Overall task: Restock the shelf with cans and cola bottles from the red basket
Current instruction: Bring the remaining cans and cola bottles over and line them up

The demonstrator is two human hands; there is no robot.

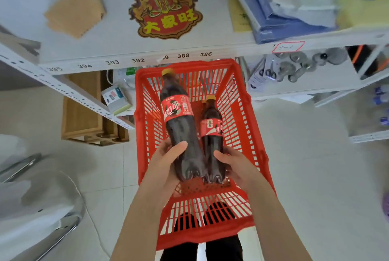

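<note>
Red-labelled cola stock: two plastic bottles, both in hand.

Left hand (166,161): curled round the lower body of the larger bottle (179,117), with the thumb laid across the front.

Right hand (235,164): wrapped round the lower body of the smaller bottle (211,130).

Position: both bottles are held side by side and tilted, caps pointing away, over the red basket (259,155), which is set on the floor below the shelf front. No cans are seen in it.

Handling, as judged: both are filled to the neck, so fairly heavy and top-heavy when gripped low. The walls are smooth and liable to slip. A hold at the waist beneath the label is advised.

Shelf (117,46): white top board, on which a paper decoration (166,8) and blue folders (273,23) are laid.
</note>
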